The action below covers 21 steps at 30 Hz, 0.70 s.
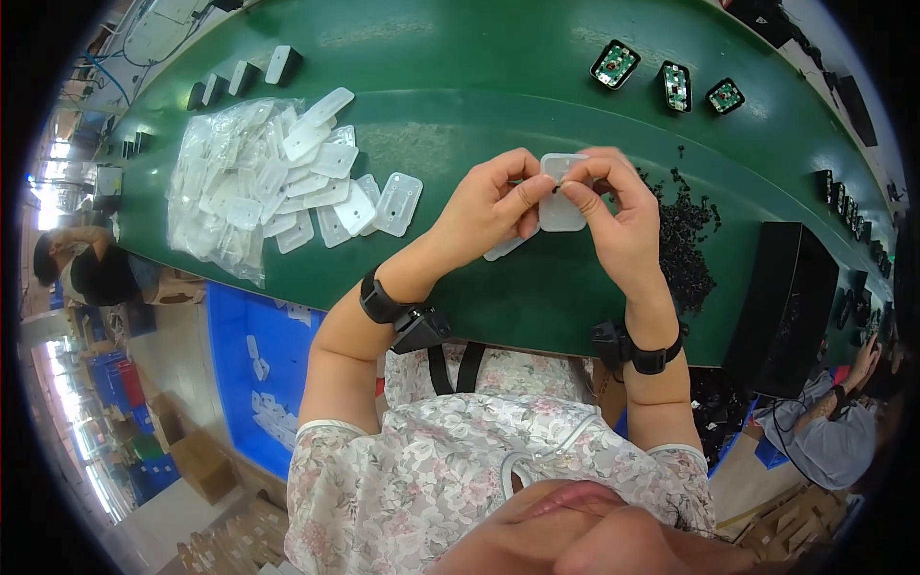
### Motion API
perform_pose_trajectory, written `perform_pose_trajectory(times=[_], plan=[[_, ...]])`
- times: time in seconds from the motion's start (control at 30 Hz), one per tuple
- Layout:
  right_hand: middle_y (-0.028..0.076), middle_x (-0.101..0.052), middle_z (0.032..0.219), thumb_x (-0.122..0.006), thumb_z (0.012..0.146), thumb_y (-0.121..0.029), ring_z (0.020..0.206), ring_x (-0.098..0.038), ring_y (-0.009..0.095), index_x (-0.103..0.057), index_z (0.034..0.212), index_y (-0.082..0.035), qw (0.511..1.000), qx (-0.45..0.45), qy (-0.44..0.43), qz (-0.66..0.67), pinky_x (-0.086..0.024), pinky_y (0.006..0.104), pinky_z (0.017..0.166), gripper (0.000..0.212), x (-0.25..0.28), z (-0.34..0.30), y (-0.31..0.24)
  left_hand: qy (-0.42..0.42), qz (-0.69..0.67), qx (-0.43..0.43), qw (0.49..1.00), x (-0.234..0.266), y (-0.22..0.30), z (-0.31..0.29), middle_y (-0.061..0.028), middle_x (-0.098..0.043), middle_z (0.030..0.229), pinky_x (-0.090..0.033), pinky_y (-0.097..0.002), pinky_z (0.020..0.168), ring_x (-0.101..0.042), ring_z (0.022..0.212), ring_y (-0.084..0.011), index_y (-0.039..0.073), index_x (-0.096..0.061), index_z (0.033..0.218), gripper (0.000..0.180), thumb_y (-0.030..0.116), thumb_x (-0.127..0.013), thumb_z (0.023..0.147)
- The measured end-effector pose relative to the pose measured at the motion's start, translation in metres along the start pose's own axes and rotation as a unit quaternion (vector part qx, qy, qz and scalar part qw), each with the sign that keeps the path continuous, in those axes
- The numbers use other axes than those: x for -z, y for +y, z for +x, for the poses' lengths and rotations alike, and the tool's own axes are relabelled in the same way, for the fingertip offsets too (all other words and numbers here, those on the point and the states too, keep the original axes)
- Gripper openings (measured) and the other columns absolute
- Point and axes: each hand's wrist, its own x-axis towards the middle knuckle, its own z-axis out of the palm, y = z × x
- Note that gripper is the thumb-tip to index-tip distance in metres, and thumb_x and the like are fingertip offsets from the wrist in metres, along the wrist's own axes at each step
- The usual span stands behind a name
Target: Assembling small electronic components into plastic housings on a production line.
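A translucent white plastic cover with rounded corners is held up in front of me over the green table. My left hand grips its left side, thumb and fingers closed on it. On the cover's face, between my thumb tips, sits a tiny black part. My right hand is closed in a pinch at this part, its fingers along the cover's right edge. Another white cover lies on the table, partly hidden by my left hand. To the right of my hands spreads a pile of small black parts.
Many white covers lie left, some in a clear plastic bag. Black housings with green circuit boards stand at the far right. A long black box stands right. A blue bin is below left. Other people sit on both sides.
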Motion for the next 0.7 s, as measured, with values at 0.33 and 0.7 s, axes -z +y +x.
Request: perform_pose_trajectory(times=[0.33,0.7], plan=[[0.004,-0.051,0.087,-0.071,0.073,-0.007,0.077,-0.048,0.015,-0.063,0.082,-0.006,0.96,0.146,0.12,-0.204,-0.037,0.0242,0.063,0.012,-0.004,-0.002,-0.004,0.075,-0.188,-0.055,0.978,-0.013,-0.007,0.0,-0.0152,-0.06,0.1,-0.054,-0.0317,0.077,-0.065,0.086,-0.0228,-0.004,-0.047,0.106,0.021,0.003,-0.054,0.088],[0.003,-0.05,0.077,-0.072,0.071,-0.005,0.072,-0.046,0.015,-0.061,0.076,-0.004,0.969,0.124,0.095,-0.19,-0.035,0.0252,0.058,0.012,-0.008,-0.003,-0.003,0.093,-0.134,-0.106,0.981,-0.02,-0.019,-0.002,-0.0076,-0.06,0.095,-0.049,-0.0247,0.077,-0.06,0.087,-0.0122,-0.002,-0.051,0.1,0.015,0.0,-0.055,0.086]])
